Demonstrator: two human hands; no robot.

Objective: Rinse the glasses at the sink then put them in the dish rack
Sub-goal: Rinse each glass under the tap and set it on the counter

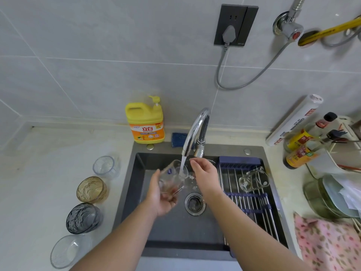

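Your left hand (165, 196) grasps a clear glass (172, 178) by its base, fingers curled round the lower wall. The glass is tilted: its long axis runs from your palm up and to the right, with the mouth under the stream (182, 165) from the tap (195, 130). It sits at frame centre, over the sink (136, 202). Your right hand (205, 177) is released, fingers relaxed and holding nothing, just right of the stream. Whether it touches the rim cannot be told.

Finding: the rack (244, 212) lies to the right of both hands, across the right part of the sink. Your right hand is nearer to it and stands between glass and rack. In my judgement, the transfer calls for a hand-over to the right hand, or for that hand to clear the path first.

A mug (254, 180) lies on its side on the rack's upper part, so set down lower in the frame than the mug.

Four more wait on the counter at left, nearer your left hand: small clear glass (105, 166), amber glass (91, 189), grey glass (84, 218), wide clear glass (68, 251). The detergent (145, 124) above the sink and the drain (195, 204) below the hands do not obstruct.
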